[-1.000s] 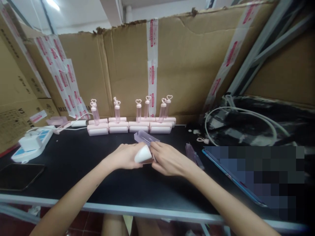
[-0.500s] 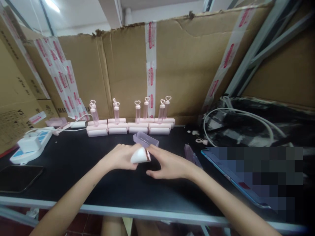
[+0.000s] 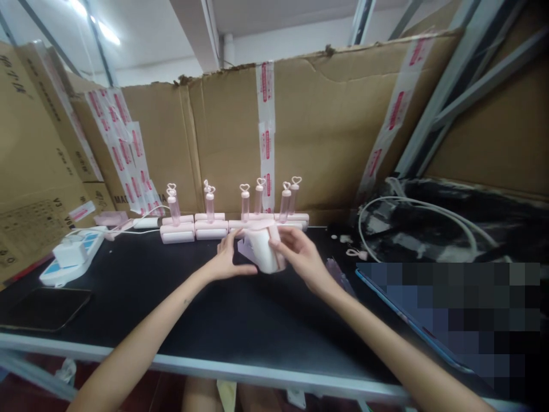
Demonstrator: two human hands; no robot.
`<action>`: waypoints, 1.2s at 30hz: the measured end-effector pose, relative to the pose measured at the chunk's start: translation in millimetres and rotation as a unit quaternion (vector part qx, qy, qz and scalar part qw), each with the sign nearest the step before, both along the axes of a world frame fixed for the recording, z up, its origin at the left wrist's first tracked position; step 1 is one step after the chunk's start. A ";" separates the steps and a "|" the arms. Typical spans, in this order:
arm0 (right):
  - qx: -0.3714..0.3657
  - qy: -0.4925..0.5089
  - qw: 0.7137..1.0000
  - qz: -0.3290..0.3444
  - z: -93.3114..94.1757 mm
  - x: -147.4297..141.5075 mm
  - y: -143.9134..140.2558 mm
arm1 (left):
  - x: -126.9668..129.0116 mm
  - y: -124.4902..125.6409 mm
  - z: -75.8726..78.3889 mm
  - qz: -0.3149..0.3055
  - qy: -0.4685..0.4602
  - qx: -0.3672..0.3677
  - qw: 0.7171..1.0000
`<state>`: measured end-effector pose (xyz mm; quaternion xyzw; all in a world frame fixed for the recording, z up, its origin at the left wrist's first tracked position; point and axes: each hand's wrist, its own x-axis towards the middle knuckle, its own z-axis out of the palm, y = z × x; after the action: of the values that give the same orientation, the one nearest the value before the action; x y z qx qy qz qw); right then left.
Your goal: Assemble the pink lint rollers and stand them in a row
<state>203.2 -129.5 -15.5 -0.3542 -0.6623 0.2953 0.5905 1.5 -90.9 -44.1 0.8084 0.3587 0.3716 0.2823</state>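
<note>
My right hand point(image 3: 305, 256) grips a white and pink rounded device point(image 3: 261, 252) by its right side, holding it above the black tabletop point(image 3: 240, 320). To the left of the device is my left hand point(image 3: 223, 254), thumb stretched out and fingers apart, with nothing held in it. Just behind the device, a translucent purple tray point(image 3: 244, 249) is mostly covered. Farther back stands a row of pink and white devices point(image 3: 178, 233), several with clear pink tubes topped by heart-shaped loops point(image 3: 210, 206).
At left are a power strip point(image 3: 88, 252) with a white plug point(image 3: 70, 253) and a dark phone point(image 3: 45, 309). On the right lie clear purple pieces point(image 3: 338, 274), a pink heart loop point(image 3: 358, 253), a coiled white cable point(image 3: 420, 200) and a blue-edged panel point(image 3: 412, 326). Cardboard point(image 3: 223, 137) walls the back.
The device has been raised and turned, showing more of its white and pink body. My right hand has closed on it, while my left hand has released it and spread. The view has tilted up.
</note>
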 end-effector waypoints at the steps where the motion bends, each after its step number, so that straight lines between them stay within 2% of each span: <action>1: 0.025 0.000 0.999 -0.038 1.9 3.8 3.7 | -2.4 4.8 -1.0 0.018 0.028 0.000 0.999; 4: 0.074 -0.046 0.988 -0.128 6.6 12.1 10.9 | -7.1 11.8 -4.7 0.027 0.081 -0.002 0.996; 6: 0.085 -0.110 0.980 -0.139 7.2 14.1 11.6 | -7.6 11.0 -7.8 -0.003 0.051 -0.011 0.999; 10: 0.118 -0.220 0.962 -0.108 3.6 10.8 6.3 | -4.2 5.2 -15.3 -0.074 -0.067 -0.085 0.991; 13: 0.164 -0.270 0.945 -0.080 2.0 5.6 1.6 | -1.0 0.9 -19.4 -0.108 -0.107 -0.141 0.978; 16: 0.185 -0.353 0.915 -0.065 3.1 2.6 -1.0 | 0.8 -2.3 -21.3 -0.129 -0.132 -0.168 0.968; 22: 0.190 -0.437 0.877 -0.055 6.7 4.3 -1.5 | 0.7 -0.3 -24.0 -0.144 -0.126 -0.198 0.961; 26: 0.171 -0.490 0.854 -0.034 0.0 -1.7 -5.3 | -1.3 1.9 -25.0 -0.140 -0.098 -0.196 0.966; 30: 0.174 -0.482 0.859 -0.017 -1.5 0.0 -9.1 | -4.5 0.0 -21.8 -0.148 -0.069 -0.176 0.971; 32: 0.168 -0.450 0.874 -0.066 6.5 14.6 -7.2 | -6.1 -1.7 -18.7 -0.155 -0.054 -0.168 0.972; 34: 0.099 -0.443 0.873 -0.182 17.2 39.6 -2.4 | -7.3 -2.9 -16.1 -0.158 -0.033 -0.154 0.975; 35: 0.032 -0.461 0.851 -0.249 21.6 54.4 0.5 | -7.7 -3.2 -15.3 -0.157 -0.022 -0.146 0.977; 36: -0.053 -0.496 0.815 -0.296 24.4 69.3 3.5 | -7.8 -3.2 -14.9 -0.155 -0.011 -0.139 0.978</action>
<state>272.5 -126.0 8.9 -0.6623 -0.7118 -0.0751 0.2213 -6.3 -94.2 -59.1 0.8030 0.2738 0.2788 0.4500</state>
